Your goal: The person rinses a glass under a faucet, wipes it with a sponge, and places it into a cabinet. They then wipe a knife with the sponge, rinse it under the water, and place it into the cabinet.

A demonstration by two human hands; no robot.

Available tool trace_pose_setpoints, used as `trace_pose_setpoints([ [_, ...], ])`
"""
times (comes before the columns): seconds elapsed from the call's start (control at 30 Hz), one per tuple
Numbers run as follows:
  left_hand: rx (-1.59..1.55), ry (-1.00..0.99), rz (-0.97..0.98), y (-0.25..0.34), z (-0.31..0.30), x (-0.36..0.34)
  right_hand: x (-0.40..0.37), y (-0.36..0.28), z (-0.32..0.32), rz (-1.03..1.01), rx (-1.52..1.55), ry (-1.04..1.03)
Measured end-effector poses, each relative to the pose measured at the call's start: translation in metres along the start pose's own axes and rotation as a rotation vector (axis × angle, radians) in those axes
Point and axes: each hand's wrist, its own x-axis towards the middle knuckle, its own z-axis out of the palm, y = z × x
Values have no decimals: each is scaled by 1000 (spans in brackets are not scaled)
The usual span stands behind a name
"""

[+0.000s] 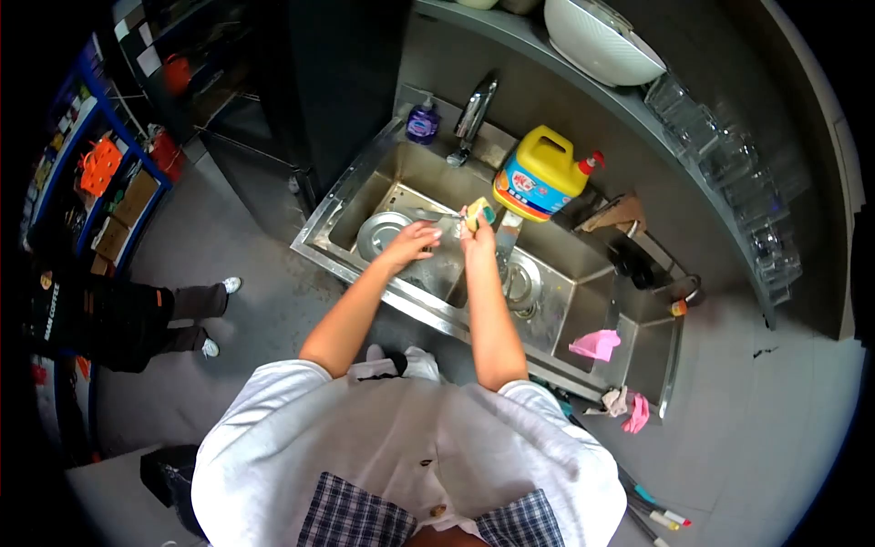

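My right hand (479, 233) is closed on a yellow and green sponge (478, 213) above the metal sink. To its left, my left hand (412, 246) is held over the left basin with its fingers apart, close to a thin metal utensil (436, 215) that reaches toward the sponge. Whether the left fingers touch the utensil I cannot tell. Below the left hand, a round metal lid or plate (381, 235) lies in the left basin. Another round metal piece (520, 281) rests in the middle basin.
Behind the sink edge (321, 211) stand a faucet (474, 114), a purple soap bottle (423, 121) and a yellow detergent jug (540, 173). Pink cloth (595, 345) hangs at the right basin. Bowls and glasses (697, 128) line the shelf above. A person (118, 314) stands at far left.
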Motion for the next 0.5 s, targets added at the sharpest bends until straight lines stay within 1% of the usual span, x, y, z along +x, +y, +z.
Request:
trace_pose_setpoints([
  [0.03, -37, 67, 36, -11, 11, 15, 1, 10, -8, 47, -19, -17],
  [0.1, -3, 159, 129, -2, 35, 24, 3, 29, -28, 124, -5, -87],
  [0.13, -35, 174, 311, -21, 32, 48, 3, 33, -35, 222, 48, -115],
  [0.23, 34, 206, 313, -21, 19, 63, -20, 27, -28, 206, -15, -45],
  [0.27, 129, 251, 272, -8, 20, 55, -10, 19, -39, 141, -92, 13],
  [0.3, 115, 299, 200, 6, 20, 48, 2, 13, -48, 19, -129, 48],
  [0.37, 39, 323, 219, 10, 14, 50, -25, -15, -33, -140, -391, 157],
  [0.4, -159, 267, 237, 0, 12, 63, -29, -24, -32, -228, -485, 65],
  [0.43, -119, 208, 199, 4, 13, 62, -36, -31, -25, -260, -584, 15],
  [0.5, -38, 91, 112, 11, 18, 46, -43, -37, -10, -246, -680, -105],
])
